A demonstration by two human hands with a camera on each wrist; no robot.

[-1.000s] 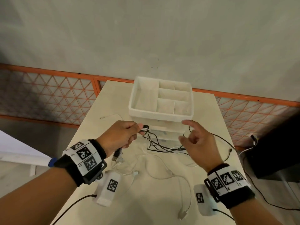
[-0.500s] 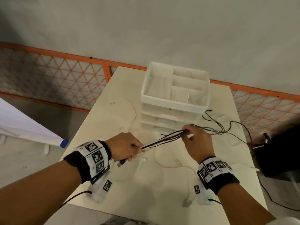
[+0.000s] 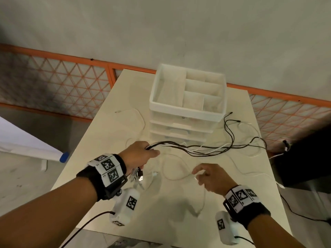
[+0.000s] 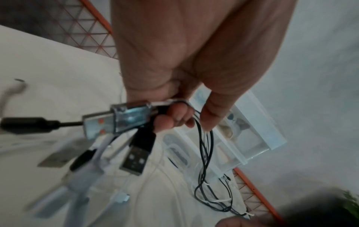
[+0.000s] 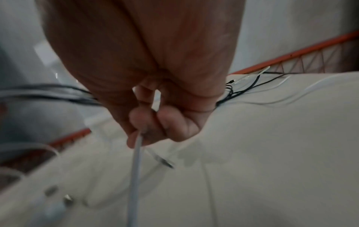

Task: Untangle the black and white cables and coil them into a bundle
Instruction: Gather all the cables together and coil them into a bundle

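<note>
My left hand (image 3: 141, 154) grips a bunch of thin black and white cables (image 3: 197, 149) near their plug ends. USB plugs (image 4: 136, 153) hang below its curled fingers (image 4: 170, 118). The strands run right across the table to loose ends (image 3: 231, 120) beside the drawer unit. My right hand (image 3: 207, 176) is nearer me, over the table's middle. It pinches a single white cable (image 5: 136, 169) between thumb and fingers. That cable (image 3: 179, 178) loops on the table between the two hands.
A white drawer unit (image 3: 188, 102) with an open divided top tray stands at the table's far middle. More white cable (image 3: 130, 111) lies left of it. A dark object (image 3: 304, 158) sits off the right table edge. An orange mesh fence (image 3: 53, 83) runs behind.
My right hand let go of the stretched cable bunch, came back toward me and took a white cable. The left hand rose slightly with the bunch; the freed strands now sag to the right.
</note>
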